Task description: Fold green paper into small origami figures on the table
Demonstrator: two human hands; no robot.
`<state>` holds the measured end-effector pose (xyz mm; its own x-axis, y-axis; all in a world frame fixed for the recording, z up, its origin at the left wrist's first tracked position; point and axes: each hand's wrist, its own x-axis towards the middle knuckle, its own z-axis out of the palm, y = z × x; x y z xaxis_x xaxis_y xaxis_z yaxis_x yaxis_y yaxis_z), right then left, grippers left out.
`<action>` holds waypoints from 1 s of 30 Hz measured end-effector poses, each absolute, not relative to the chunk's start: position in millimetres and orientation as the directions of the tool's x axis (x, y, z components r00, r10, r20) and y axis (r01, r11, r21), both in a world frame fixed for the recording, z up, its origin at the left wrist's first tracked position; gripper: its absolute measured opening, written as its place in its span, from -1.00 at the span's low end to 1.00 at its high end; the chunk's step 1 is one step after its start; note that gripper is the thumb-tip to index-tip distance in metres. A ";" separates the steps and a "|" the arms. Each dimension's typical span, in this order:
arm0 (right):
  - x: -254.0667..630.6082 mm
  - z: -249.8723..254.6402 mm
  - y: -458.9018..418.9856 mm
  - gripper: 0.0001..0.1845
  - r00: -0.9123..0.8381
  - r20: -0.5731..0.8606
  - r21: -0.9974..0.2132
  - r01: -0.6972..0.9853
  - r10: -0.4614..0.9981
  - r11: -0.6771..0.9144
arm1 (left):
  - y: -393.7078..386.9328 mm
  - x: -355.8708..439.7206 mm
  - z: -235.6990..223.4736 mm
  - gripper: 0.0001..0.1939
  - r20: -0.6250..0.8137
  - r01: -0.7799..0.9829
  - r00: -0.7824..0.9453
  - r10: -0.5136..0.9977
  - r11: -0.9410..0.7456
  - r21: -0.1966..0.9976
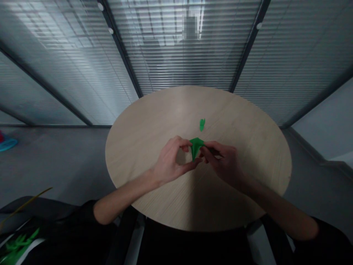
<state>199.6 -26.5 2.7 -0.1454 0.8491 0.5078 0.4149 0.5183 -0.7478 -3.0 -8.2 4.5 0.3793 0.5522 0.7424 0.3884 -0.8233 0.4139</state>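
Between my hands, over the middle of the round table (pixel 154 125), is a green folded paper piece (pixel 196 144) with a pointed lower end. My left hand (pixel 172 160) grips it, fingers at its upper left corner and thumb at the lower tip. On the other side, my right hand (pixel 223 158) pinches its right edge between thumb and fingers. Beyond the hands lies a smaller green folded paper piece (pixel 202 124), touched by neither hand.
Glass panels with blinds (pixel 182 62) stand behind the table. On the floor at far left is a blue and red object (pixel 7 143). A bag-like thing with green pieces (pixel 20 244) sits at lower left, near a thin yellow strip (pixel 30 200).
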 end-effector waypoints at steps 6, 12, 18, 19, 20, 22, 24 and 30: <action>200.6 9.0 -28.8 -0.72 -0.238 0.483 -0.746 0.390 0.842 0.539 | -5.9 -2.4 3.8 -0.81 0.761 0.376 0.345 0.549 -0.824 0.424; 204.4 11.2 -30.2 -0.52 -0.274 0.480 -0.755 0.354 0.833 0.551 | -5.9 -3.9 5.8 -0.93 0.749 0.360 0.303 0.590 -0.798 0.483; 206.5 4.6 -24.7 -0.83 -0.151 0.543 -0.741 0.377 0.826 0.556 | -6.7 -3.2 6.8 -0.92 0.711 0.303 0.286 0.642 -0.765 0.569; 206.5 4.6 -24.1 -0.87 -0.131 0.565 -0.730 0.382 0.815 0.567 | -6.8 -2.9 6.5 -0.92 0.702 0.287 0.279 0.656 -0.754 0.591; 206.6 5.1 -23.8 -0.89 -0.122 0.585 -0.717 0.384 0.802 0.582 | -6.9 -2.6 6.1 -0.91 0.690 0.270 0.272 0.671 -0.741 0.615; 206.6 7.1 -23.7 -0.83 -0.131 0.624 -0.685 0.382 0.770 0.620 | -7.0 -2.3 4.9 -0.91 0.659 0.235 0.263 0.704 -0.709 0.664; 206.6 9.5 -23.9 -0.75 -0.176 0.656 -0.643 0.378 0.734 0.666 | -6.8 -2.3 3.6 -0.91 0.633 0.202 0.272 0.725 -0.686 0.699; 207.7 12.2 -22.6 -0.71 -0.294 0.649 -0.635 0.301 0.702 0.712 | -6.2 -2.0 5.0 -0.90 0.576 0.129 0.329 0.748 -0.640 0.758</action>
